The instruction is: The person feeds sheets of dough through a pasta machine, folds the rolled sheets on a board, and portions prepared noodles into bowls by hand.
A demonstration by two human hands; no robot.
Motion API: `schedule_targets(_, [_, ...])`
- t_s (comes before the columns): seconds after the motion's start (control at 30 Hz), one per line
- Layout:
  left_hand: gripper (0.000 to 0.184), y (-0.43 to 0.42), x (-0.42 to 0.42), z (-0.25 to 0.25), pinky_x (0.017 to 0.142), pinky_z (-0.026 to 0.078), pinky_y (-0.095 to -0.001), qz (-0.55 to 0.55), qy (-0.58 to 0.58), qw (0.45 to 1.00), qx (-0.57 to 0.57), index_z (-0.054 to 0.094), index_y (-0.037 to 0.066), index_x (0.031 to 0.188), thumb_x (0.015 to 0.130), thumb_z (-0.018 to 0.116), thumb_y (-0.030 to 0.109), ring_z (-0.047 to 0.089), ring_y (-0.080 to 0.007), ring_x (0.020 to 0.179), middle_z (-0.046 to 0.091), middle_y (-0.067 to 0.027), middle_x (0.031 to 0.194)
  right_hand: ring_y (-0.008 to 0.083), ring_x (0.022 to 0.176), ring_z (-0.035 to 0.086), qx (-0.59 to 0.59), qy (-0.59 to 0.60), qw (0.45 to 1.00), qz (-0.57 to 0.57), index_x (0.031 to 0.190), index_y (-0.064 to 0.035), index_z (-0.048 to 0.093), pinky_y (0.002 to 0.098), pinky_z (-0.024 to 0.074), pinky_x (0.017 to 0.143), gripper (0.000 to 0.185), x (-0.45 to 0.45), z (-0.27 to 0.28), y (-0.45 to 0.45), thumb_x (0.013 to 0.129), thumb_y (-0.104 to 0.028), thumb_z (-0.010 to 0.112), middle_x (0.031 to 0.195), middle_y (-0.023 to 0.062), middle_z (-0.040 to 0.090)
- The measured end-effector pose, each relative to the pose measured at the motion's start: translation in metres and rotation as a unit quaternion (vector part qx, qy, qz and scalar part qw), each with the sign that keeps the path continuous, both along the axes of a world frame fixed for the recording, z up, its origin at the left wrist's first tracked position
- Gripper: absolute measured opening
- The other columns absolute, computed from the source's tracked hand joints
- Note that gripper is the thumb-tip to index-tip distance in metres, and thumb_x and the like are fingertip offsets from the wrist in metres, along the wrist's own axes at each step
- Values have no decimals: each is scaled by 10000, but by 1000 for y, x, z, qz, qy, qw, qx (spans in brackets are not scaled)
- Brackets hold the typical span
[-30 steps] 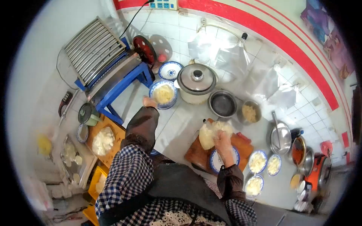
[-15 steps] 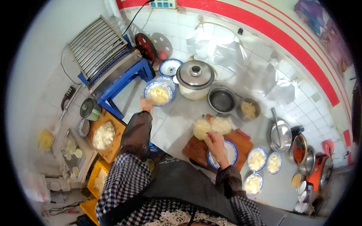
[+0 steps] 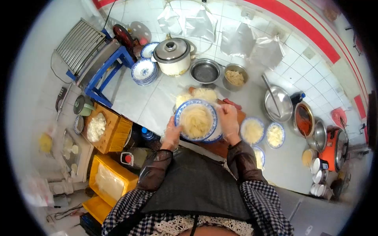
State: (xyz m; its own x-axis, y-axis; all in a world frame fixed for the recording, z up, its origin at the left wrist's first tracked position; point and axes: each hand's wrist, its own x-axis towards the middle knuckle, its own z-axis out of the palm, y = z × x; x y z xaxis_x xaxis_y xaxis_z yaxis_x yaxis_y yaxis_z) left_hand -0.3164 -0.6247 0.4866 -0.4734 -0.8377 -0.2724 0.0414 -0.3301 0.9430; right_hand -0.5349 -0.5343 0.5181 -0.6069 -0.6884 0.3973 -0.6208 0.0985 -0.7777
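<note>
My left hand [image 3: 171, 133] grips the left rim of a blue-and-white bowl [image 3: 215, 122] that holds pale yellow strips [image 3: 197, 120] resembling noodles. The bowl is raised above a wooden cutting board [image 3: 217, 148], covering much of it. At the bowl's right rim is my right hand [image 3: 229, 122], its fingers drawn together; whatever they pinch is too blurred to name. Part of another blue-rimmed dish [image 3: 214, 135] shows under the bowl. Behind it, pale yellow heaps [image 3: 204, 94] rest at the board's far edge.
Filled bowls [image 3: 252, 131] stand right of the board. Farther back are a lidded pot [image 3: 172, 57], a dark pan [image 3: 204, 71] and a metal pot [image 3: 235, 77]. Stacked bowls [image 3: 144, 70] sit at the back left. A steel basin [image 3: 278, 103] with a ladle and a red-sauce pot [image 3: 304, 118] lie right.
My left hand has brought the bowl of pale strips from the stack at the back left to above the board. My right hand has moved beside its rim. The view has shifted.
</note>
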Motion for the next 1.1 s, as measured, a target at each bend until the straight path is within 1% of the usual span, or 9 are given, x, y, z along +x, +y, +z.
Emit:
schedule_targets(0.1, [508,22,-10,-13,885,457,-375,-33,-190,958,-211,387,33,1308,830,532,125,586,-299,1037,596,-186,1141,346,857,569,104,25,992,63,822,-41,625,405,449,755,164,30,-7,26,860,-195,583,840,170,611])
schedule_targets(0.27, [632,53,-47,-35,869,425,-474,-74,-238,940,-231,257,85,1396,885,542,324,533,-457,1066,556,-293,1160,360,800,573,72,211,953,203,838,-30,601,394,460,720,151,61,-17,37,877,-163,542,789,172,597])
schedule_targets(0.47, [647,51,-61,5,938,419,-403,-118,-440,875,-164,314,94,1395,848,501,385,538,-379,1142,545,-230,1248,127,701,566,6,-133,985,107,874,-27,615,271,446,627,134,7,-5,45,896,-135,538,786,18,615])
schedule_targets(0.67, [307,20,-12,-9,777,495,-342,-90,-449,861,-224,671,49,873,731,688,320,650,-225,893,670,-160,919,150,716,561,-46,-383,912,142,964,6,646,296,459,680,224,-52,-10,55,898,-183,546,796,48,635])
schedule_targets(0.8, [231,27,-3,38,778,503,-314,-115,-372,911,-137,660,56,758,780,694,284,609,-140,958,659,-78,958,173,760,551,42,-229,966,111,949,-13,629,311,447,712,173,-43,11,64,880,-158,566,848,63,617])
schedule_targets(0.87, [159,42,-25,37,865,490,-334,6,10,984,-179,649,65,861,819,682,215,552,-191,1087,613,-90,1091,211,783,543,9,-137,984,111,897,-21,612,333,442,742,130,-34,14,62,858,-141,581,842,72,588])
schedule_targets(0.9, [159,46,-34,36,865,490,-334,8,8,984,-178,649,65,861,819,682,215,552,-191,1087,613,-90,1091,211,783,543,10,-138,984,113,897,-21,612,333,442,742,130,-27,22,61,858,-141,581,842,72,588])
schedule_targets(0.97, [254,44,-50,32,942,457,-351,-32,292,954,51,632,34,1043,850,633,199,532,-197,1086,583,-55,1124,271,786,545,-11,-137,979,151,849,-32,588,370,440,740,89,-17,38,56,839,-120,583,810,99,565])
schedule_targets(1.1, [366,39,-61,34,955,440,-340,-76,174,979,75,509,-3,1185,869,630,136,529,-223,1107,563,-113,1115,351,843,546,0,90,966,244,843,-31,577,418,434,732,75,-21,53,41,829,-105,575,841,152,573])
